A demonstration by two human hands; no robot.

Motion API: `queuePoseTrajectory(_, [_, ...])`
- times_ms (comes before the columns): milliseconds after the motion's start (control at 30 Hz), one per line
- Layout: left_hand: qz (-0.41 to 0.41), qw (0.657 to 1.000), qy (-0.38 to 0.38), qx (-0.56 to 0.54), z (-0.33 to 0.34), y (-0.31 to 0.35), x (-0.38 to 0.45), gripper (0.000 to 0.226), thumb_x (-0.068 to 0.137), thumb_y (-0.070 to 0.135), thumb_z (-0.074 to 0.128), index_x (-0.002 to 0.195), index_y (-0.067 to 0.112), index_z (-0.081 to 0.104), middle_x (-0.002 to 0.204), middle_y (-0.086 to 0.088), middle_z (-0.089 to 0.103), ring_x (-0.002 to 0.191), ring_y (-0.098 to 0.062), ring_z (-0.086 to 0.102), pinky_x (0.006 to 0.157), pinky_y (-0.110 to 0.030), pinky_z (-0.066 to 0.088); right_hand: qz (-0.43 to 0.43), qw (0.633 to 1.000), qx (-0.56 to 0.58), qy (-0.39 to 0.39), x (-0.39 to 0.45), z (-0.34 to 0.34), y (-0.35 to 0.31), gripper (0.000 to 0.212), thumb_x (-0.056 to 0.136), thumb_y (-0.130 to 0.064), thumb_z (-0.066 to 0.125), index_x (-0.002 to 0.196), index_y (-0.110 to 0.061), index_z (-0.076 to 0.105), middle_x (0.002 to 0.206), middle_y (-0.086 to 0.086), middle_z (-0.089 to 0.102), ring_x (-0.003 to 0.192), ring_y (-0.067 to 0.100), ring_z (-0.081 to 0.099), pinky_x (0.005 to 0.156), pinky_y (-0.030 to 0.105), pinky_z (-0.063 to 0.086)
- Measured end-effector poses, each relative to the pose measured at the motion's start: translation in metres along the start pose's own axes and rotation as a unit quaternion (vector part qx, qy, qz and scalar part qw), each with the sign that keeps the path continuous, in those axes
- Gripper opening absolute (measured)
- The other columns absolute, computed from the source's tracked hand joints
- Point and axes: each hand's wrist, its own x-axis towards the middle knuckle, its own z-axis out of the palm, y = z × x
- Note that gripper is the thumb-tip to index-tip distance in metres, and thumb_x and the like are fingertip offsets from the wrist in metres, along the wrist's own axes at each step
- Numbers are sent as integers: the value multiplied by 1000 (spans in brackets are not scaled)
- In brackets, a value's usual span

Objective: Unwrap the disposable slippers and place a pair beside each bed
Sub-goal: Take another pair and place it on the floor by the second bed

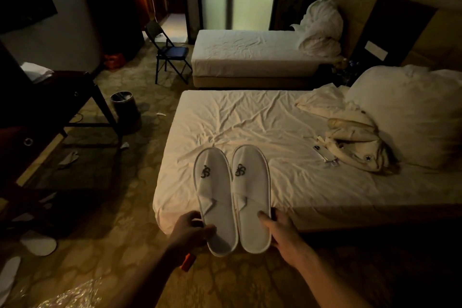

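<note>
Dim hotel room with patterned carpet (120, 210). Near bed (275, 132), rumpled white sheet, big pillow (412, 112) at its head, cream canvas bag (360, 142) with a star badge beside a small tag (322, 152), print too small to read. Far bed (245, 52) beyond, bedding heaped at its head; blue-seated folding chair (170, 55) at its foot. Dark desk (50, 112) at left, round metal waste bin (123, 107) next to it. Held up over the near bed's foot, unwrapped, side by side and touching: left slipper (216, 197) and right slipper (252, 195), flat white terry, each with a dark curled monogram on the toe. Left hand (190, 230) pinching its slipper's heel edge; right hand (277, 230) gripping the other's heel, thumb on top. More white slippers (37, 242) on the floor at far left.
</note>
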Motion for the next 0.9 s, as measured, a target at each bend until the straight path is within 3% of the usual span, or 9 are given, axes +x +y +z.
queuePoseTrajectory(67, [-6, 1000, -6, -3, 0, 1, 0, 39, 81, 8, 80, 114, 13, 60, 113, -12, 68, 98, -27, 71, 73, -38, 64, 5, 1000, -14, -11, 1, 3, -1, 52, 78, -35, 84, 125, -25, 66, 116, 0, 76, 108, 22, 71, 98, 49, 57])
queuePoseTrajectory(233, [-21, 999, -29, -26, -2, 1, -3, 44, 81, 6, 79, 120, 11, 58, 117, -15, 67, 102, -32, 71, 80, -46, 64, 17, 1000, -16, -19, 5, 11, 0, 74, 59, -16, 97, 124, -20, 61, 117, 5, 74, 106, 26, 70, 98, 50, 57])
queuePoseTrajectory(333, [-18, 999, -26, -23, -2, 4, -6, 44, 82, 7, 78, 121, 12, 57, 119, -15, 66, 104, -32, 70, 85, -50, 62, 11, 1000, 10, 10, 2, 12, -5, 51, 69, -1, 90, 106, -19, 62, 101, 4, 73, 90, 21, 70, 76, 38, 60])
queuePoseTrajectory(400, [-13, 999, -17, -25, -2, 6, -8, 45, 82, 6, 79, 122, 11, 57, 119, -15, 66, 104, -32, 70, 83, -48, 63, -9, 996, 77, 44, 5, 5, -14, 50, 68, -5, 91, 109, -12, 64, 97, 9, 75, 85, 24, 72, 65, 33, 57])
queuePoseTrajectory(467, [-12, 999, -21, -31, -1, 9, -10, 47, 81, 7, 80, 122, 11, 58, 119, -14, 67, 105, -31, 70, 85, -49, 62, -25, 991, 126, 31, 7, 0, -21, 60, 64, -16, 93, 116, -8, 65, 100, 13, 79, 88, 30, 76, 69, 38, 61])
queuePoseTrajectory(633, [8, 995, -61, -81, 13, 17, -17, 45, 83, 3, 77, 124, 7, 59, 117, -19, 69, 104, -34, 72, 82, -45, 63, -12, 995, 56, -79, -2, 15, -18, 64, 65, -27, 89, 121, -4, 68, 107, 16, 78, 99, 34, 76, 88, 53, 61])
queuePoseTrajectory(733, [8, 994, -67, -91, 20, 22, -22, 47, 81, 0, 79, 123, 4, 59, 117, -21, 69, 103, -35, 72, 79, -43, 64, -24, 997, 58, -52, 0, 15, -15, 75, 59, -30, 94, 123, -5, 65, 109, 13, 78, 100, 33, 76, 88, 55, 61])
queuePoseTrajectory(833, [-5, 993, -84, -82, 7, 36, -20, 62, 72, 14, 86, 127, 11, 58, 118, -17, 70, 104, -32, 72, 91, -48, 60, -57, 997, -8, -53, 0, 7, -20, 87, 49, -41, 99, 124, -11, 66, 109, 5, 79, 99, 25, 76, 88, 51, 62])
queuePoseTrajectory(900, [24, 995, -39, -91, -11, 56, -17, 74, 65, 35, 90, 128, 18, 57, 115, -14, 72, 104, -29, 71, 91, -46, 60, -64, 994, -58, -66, -4, -4, -30, 79, 54, -38, 98, 123, -14, 66, 108, 2, 79, 100, 21, 76, 91, 48, 61])
